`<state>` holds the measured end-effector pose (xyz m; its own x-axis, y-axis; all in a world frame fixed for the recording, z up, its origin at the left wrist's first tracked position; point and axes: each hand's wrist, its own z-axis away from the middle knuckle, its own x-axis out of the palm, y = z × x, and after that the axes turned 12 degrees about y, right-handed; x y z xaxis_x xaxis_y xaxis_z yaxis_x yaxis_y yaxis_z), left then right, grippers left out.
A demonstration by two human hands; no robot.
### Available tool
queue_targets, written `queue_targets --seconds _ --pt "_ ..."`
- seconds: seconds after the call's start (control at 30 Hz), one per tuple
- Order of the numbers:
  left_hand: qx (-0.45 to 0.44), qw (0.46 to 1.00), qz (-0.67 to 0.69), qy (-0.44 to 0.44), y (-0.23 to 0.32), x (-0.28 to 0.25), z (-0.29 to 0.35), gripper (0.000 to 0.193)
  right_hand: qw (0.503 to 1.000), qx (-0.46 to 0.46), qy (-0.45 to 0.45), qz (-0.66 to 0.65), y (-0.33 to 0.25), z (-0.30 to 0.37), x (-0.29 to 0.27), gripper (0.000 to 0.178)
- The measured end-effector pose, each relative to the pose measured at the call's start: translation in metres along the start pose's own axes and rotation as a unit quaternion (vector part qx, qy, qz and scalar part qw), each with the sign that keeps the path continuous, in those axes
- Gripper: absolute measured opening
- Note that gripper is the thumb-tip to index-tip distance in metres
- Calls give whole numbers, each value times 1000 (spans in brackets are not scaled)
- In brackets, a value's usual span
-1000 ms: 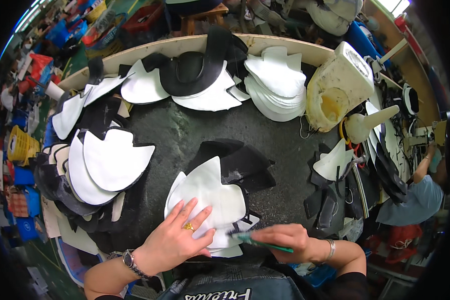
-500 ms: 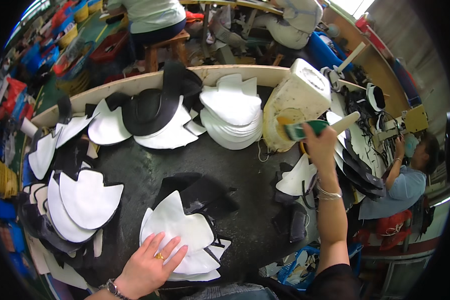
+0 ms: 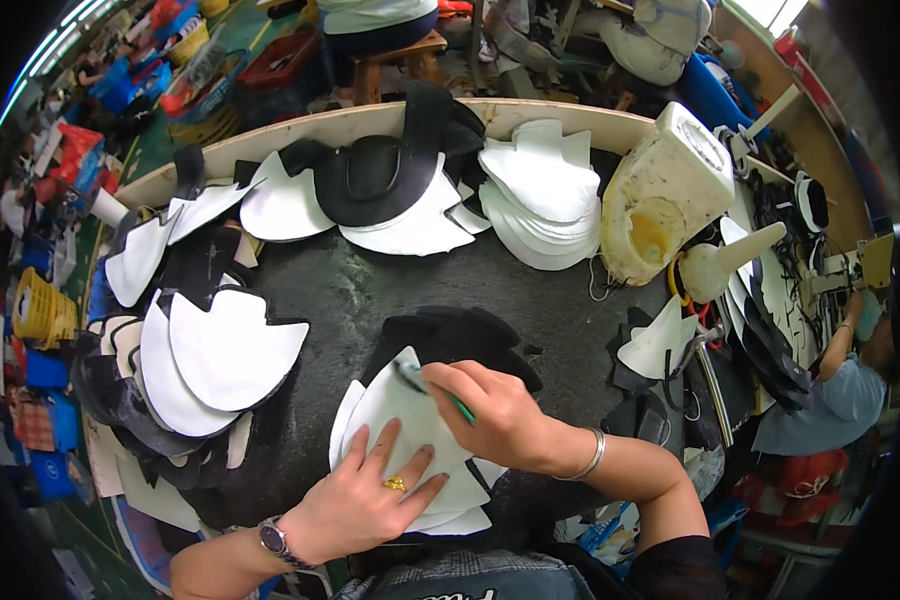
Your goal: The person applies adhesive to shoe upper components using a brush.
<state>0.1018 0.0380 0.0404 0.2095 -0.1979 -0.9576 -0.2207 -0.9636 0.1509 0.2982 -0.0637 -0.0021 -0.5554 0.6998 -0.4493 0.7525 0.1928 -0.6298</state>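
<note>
My right hand [image 3: 505,415] is closed around a green-handled brush [image 3: 408,376]. Its dark bristle end touches the top white shaped piece [image 3: 378,402] of a small stack, near that piece's pointed upper edge. Most of the handle is hidden by my fingers. Lower down, my left hand [image 3: 365,505] lies on the same white piece with its fingers spread, a ring on one of them. Black shaped pieces [image 3: 460,340] lie just beyond the stack on the dark tabletop [image 3: 320,330]. At the back right stands a cream plastic container [image 3: 675,170] with yellowish residue in its side opening.
White pieces [image 3: 235,350] overlap at the left, and another white stack [image 3: 540,200] sits at the back beside a black curved piece [image 3: 375,180]. On the right lie a hammer [image 3: 715,390], small scraps and scissors [image 3: 677,280]. A co-worker [image 3: 820,400] sits beyond the right edge.
My right hand has brought the brush from the container's opening down to the white piece. My left hand stays on the stack. The whole view has shifted, so the table appears farther right and higher.
</note>
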Motion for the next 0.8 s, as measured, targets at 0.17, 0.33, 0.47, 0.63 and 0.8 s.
queue_targets --seconds 0.17,0.33,0.47,0.63,0.8 --pt "-6 1000 2 -1 -3 0 10 34 986 16 -9 167 20 8 -46 33" --pt "4 1000 9 5 -7 -2 8 34 985 -6 61 162 1 -24 -53 26" --pt "7 1000 21 10 -8 -2 5 32 998 -6 -51 36 -3 -11 -25 36" --pt "-2 999 38 16 -10 2 12 31 986 41 -2 164 31 -1 -66 22" --pt "2 999 38 4 -10 -3 9 32 991 43 61 115 8 -32 -49 19"
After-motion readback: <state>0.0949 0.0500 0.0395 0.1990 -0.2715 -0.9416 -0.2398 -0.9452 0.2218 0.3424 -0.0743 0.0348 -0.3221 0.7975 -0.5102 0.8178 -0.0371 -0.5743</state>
